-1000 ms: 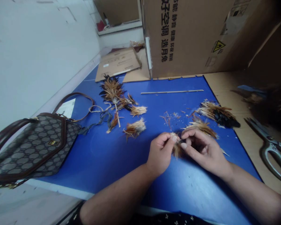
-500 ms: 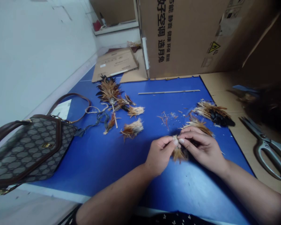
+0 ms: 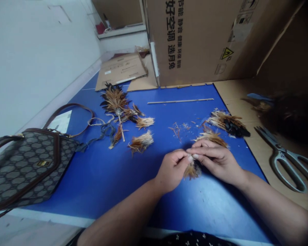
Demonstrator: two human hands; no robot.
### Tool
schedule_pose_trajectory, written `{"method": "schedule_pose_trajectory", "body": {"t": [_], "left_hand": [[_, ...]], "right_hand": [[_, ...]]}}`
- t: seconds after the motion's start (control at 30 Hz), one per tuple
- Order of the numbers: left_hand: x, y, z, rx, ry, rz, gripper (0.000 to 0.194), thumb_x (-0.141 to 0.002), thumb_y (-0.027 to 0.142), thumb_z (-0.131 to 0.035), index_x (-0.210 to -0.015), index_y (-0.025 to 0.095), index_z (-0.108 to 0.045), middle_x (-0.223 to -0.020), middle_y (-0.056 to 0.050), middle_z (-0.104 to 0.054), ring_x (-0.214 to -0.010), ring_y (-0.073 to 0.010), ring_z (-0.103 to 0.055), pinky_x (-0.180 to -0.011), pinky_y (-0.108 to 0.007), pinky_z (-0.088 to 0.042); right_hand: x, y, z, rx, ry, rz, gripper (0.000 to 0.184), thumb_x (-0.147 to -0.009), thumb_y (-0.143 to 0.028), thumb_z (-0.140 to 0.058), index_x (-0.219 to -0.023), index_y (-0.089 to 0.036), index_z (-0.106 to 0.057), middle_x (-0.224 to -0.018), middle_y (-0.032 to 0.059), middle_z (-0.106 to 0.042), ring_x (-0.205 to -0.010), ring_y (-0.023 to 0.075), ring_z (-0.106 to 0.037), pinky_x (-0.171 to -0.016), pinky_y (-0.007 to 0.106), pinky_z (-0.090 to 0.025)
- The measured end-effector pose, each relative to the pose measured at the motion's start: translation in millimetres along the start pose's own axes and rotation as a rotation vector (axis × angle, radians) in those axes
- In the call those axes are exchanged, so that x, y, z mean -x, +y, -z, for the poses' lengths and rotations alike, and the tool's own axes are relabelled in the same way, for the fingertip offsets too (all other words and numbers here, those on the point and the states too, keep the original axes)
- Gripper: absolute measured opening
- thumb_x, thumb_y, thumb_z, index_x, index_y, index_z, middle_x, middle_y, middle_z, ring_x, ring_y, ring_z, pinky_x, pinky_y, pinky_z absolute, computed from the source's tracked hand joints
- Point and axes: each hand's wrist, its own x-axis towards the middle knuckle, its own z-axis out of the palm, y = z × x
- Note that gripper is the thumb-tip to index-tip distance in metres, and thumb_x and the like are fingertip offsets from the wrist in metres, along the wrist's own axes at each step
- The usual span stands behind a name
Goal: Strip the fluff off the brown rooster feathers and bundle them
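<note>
Thumb and fingers of my left hand (image 3: pixel 173 169) pinch the pale top of a small brown feather bunch (image 3: pixel 192 172), whose tips point down toward me. My right hand (image 3: pixel 217 159) pinches the same top from the other side, its fingertips meeting those of the left. The fingers cover most of the pinched end. Just beyond my right hand lies a tan feather pile (image 3: pixel 212 136), partly hidden by it. Farther right is a bunch of feathers with black tips (image 3: pixel 229 123). Bits of feather scrap (image 3: pixel 179 129) are scattered past my fingertips.
Left on the blue table (image 3: pixel 113 181) are a bound feather duster head on a stick (image 3: pixel 115 99), loose feather bunches (image 3: pixel 141 141), a dark cloth strip (image 3: pixel 106 131) and a patterned handbag (image 3: pixel 28 167). A thin stick (image 3: pixel 181 101) lies behind. Scissors (image 3: pixel 284 159) rest at right; a large carton (image 3: pixel 202 44) stands behind.
The camera view has shifted slightly, moving the surroundings left in the picture. My right fingertips have moved slightly across the top of the bunch, while both hands keep pinching it.
</note>
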Motion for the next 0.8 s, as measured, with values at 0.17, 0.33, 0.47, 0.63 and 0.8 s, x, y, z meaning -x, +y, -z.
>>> {"method": "schedule_pose_trajectory", "body": {"t": [0.17,0.33,0.47,0.63,0.8], "left_hand": [[0.2,3.2,1.7,-0.095,0.010,-0.091,0.025,-0.098,0.027,-0.062,-0.077,0.016,-0.068,-0.076,-0.001,-0.059,-0.074,-0.0137,-0.053,-0.072,-0.027,-0.044],[-0.6,5.3,2.1,-0.156,0.019,-0.162,0.027,-0.100,0.024,-0.060,-0.074,0.017,-0.064,-0.074,0.000,-0.056,-0.073,-0.0135,-0.052,-0.071,-0.027,-0.043],[-1.5,5.1,2.4,-0.202,0.035,-0.245,0.025,-0.101,0.024,-0.060,-0.077,0.018,-0.066,-0.077,-0.001,-0.062,-0.078,-0.0153,-0.056,-0.077,-0.029,-0.046],[0.1,5.5,3.0,-0.222,0.033,-0.263,0.027,-0.101,0.024,-0.059,-0.077,0.019,-0.071,-0.075,-0.002,-0.066,-0.076,-0.0163,-0.059,-0.081,-0.032,-0.048],[1.7,6.8,5.7,-0.176,-0.036,-0.229,0.027,-0.103,0.024,-0.058,-0.088,0.019,-0.079,-0.086,-0.004,-0.073,-0.083,-0.0170,-0.066,-0.081,-0.031,-0.051]], "right_hand": [[1.4,1.1,1.3,0.000,-0.015,0.008,0.040,-0.101,-0.011,-0.065,-0.130,-0.034,-0.079,-0.110,0.0055,-0.072,-0.101,0.0159,-0.070,-0.089,0.030,-0.058],[1.6,-0.1,-0.1,-0.009,-0.012,0.032,0.043,-0.100,-0.009,-0.065,-0.133,-0.035,-0.077,-0.110,0.0055,-0.072,-0.100,0.0159,-0.070,-0.087,0.030,-0.058],[1.7,-1.1,-2.8,-0.010,0.023,0.035,0.049,-0.100,-0.008,-0.065,-0.137,-0.037,-0.075,-0.111,0.0051,-0.072,-0.102,0.0163,-0.070,-0.089,0.031,-0.057],[2.2,-0.6,-2.4,0.001,0.017,0.024,0.045,-0.100,-0.008,-0.065,-0.133,-0.036,-0.077,-0.113,0.0054,-0.071,-0.103,0.0167,-0.070,-0.090,0.031,-0.058],[2.0,-1.8,-0.2,-0.012,-0.015,0.040,0.045,-0.101,-0.007,-0.063,-0.134,-0.035,-0.077,-0.119,0.0072,-0.071,-0.109,0.0185,-0.070,-0.093,0.034,-0.058]]}}
